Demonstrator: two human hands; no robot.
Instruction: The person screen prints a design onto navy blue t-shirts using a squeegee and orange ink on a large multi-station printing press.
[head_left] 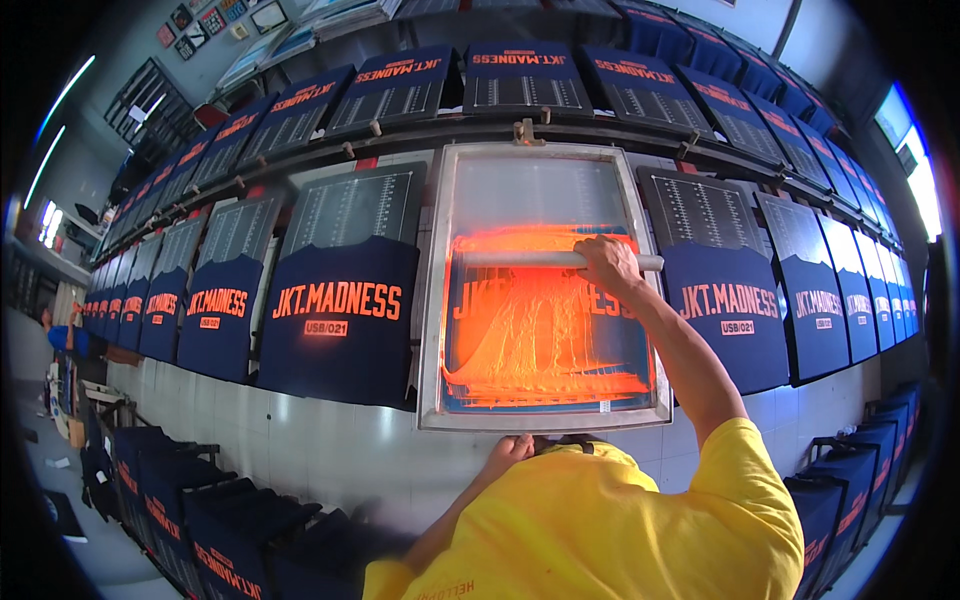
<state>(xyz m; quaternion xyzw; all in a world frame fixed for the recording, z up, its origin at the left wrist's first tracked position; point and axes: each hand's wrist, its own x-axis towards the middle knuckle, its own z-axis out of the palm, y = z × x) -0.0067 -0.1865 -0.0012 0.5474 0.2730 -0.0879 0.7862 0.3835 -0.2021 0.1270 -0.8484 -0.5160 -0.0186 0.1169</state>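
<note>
My right hand (608, 264) is closed around the handle of a long squeegee (510, 259), near its right end. The squeegee lies across a screen printing frame (430, 300), in the upper part of its mesh. Bright orange ink (520, 340) is spread over the mesh below the squeegee in thick streaks, with a ridge along the lower edge. Through the mesh, dark lettering shows beside the ink. Close to my body, just below the frame's near edge, my left hand (510, 450) has its fingers curled; whatever is inside them is hidden.
Navy shirts with orange prints lie on boards left (340, 350) and right (735, 340) of the frame. Another row of shirts on boards (525, 75) runs behind a rail (400, 128). More navy shirts (235, 540) hang on racks at the lower left and lower right.
</note>
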